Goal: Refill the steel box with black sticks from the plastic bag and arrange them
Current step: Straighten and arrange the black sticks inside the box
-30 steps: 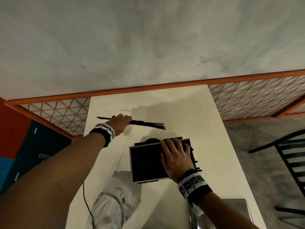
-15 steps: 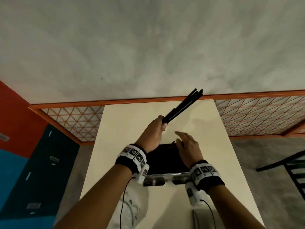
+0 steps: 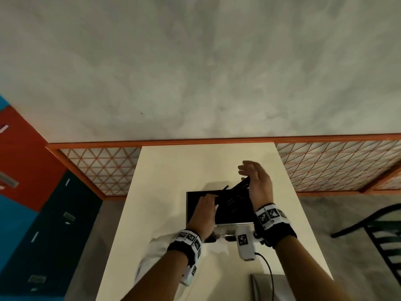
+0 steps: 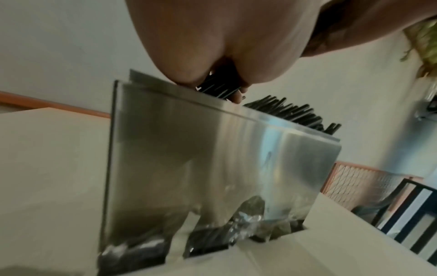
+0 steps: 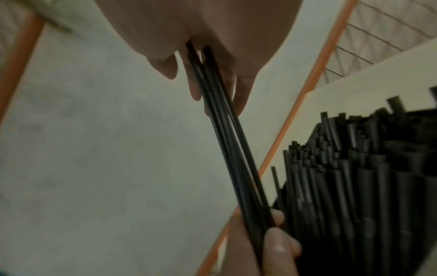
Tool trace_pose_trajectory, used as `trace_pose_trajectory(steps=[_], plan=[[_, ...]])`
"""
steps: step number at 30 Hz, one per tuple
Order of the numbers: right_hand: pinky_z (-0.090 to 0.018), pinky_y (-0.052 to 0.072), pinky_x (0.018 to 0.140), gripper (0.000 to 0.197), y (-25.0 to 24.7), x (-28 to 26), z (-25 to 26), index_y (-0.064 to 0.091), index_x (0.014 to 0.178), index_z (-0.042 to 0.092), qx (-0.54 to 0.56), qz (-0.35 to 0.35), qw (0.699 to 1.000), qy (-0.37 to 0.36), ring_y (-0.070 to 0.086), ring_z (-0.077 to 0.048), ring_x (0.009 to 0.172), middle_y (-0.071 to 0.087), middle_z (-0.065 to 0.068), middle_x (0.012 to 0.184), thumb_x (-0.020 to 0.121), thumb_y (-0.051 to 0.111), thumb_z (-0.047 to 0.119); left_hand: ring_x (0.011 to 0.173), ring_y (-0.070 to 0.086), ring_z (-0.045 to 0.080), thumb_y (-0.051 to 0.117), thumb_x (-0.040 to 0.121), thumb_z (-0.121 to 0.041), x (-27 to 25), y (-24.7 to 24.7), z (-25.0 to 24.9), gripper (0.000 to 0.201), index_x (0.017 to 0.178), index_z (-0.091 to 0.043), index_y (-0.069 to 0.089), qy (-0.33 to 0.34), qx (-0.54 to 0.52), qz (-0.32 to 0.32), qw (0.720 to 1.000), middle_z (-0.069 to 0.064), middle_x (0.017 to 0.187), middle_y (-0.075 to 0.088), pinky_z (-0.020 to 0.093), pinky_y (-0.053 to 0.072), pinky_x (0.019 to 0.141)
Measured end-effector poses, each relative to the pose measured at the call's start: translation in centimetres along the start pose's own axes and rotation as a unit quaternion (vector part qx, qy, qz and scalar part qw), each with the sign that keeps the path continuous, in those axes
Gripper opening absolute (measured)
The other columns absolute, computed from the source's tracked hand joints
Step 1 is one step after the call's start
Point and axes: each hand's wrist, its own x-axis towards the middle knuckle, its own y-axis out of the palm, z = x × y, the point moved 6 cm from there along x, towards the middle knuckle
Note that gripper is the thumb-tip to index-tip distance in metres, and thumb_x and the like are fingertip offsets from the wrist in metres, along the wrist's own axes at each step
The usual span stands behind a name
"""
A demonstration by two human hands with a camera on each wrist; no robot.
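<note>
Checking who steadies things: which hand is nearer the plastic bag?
Left. The left hand is over the steel box's near side, just beyond the plastic bag; the right hand is at the far corner.

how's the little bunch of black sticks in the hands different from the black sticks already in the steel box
The held bunch of thin black sticks is only a few; the black sticks packed in the shiny steel box are many. The held bunch slants between the left hand and right hand; the packed ones stand roughly upright, ends above the steel box rim. Both are thin, straight and black.
</note>
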Motion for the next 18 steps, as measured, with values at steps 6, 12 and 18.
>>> trace_pose_trajectory(steps=[6, 12, 18], plan=[[-0.029, 0.041, 0.089, 0.03, 4.0, -1.9, -3.2, 0.064, 0.113, 0.004, -0.328, 0.169, 0.929, -0.043, 0.057, -0.027, 0.111, 0.063, -0.011, 0.12, 0.103, 0.04, 0.02, 0.122, 0.044, 0.023, 0.05, 0.101, -0.035, -1.3, 0.0, 1.1, 0.042, 0.138, -0.014, 0.048, -0.028, 0.003, -0.016, 0.999, 0.005, 0.133, 0.043, 0.037, 0.041, 0.107], [-0.035, 0.04, 0.105, 0.033, 1.6, -1.5, -5.4, 0.059, 0.129, 0.01, -0.347, 0.114, 0.928, -0.079, 0.052, -0.026, 0.123, 0.056, -0.007, 0.134, 0.101, 0.047, 0.022, 0.141, 0.031, 0.017, 0.058, 0.079, -0.073, -1.2, 1.0, 2.0, 0.1, 0.156, -0.018, 0.026, -0.067, -0.022, 0.009, 0.997, 0.001, 0.156, 0.024, 0.035, 0.036, 0.117], [-0.042, 0.027, 0.116, 0.051, -0.4, -1.2, -9.7, 0.042, 0.144, 0.008, -0.445, 0.115, 0.887, -0.036, 0.034, -0.029, 0.138, 0.04, -0.012, 0.149, 0.102, 0.038, 0.036, 0.151, 0.019, 0.019, 0.062, 0.067, -0.087, -0.9, 2.1, 2.2, 0.127, 0.161, -0.021, 0.007, -0.092, 0.069, 0.053, 0.992, -0.003, 0.165, 0.012, 0.042, 0.029, 0.122]])
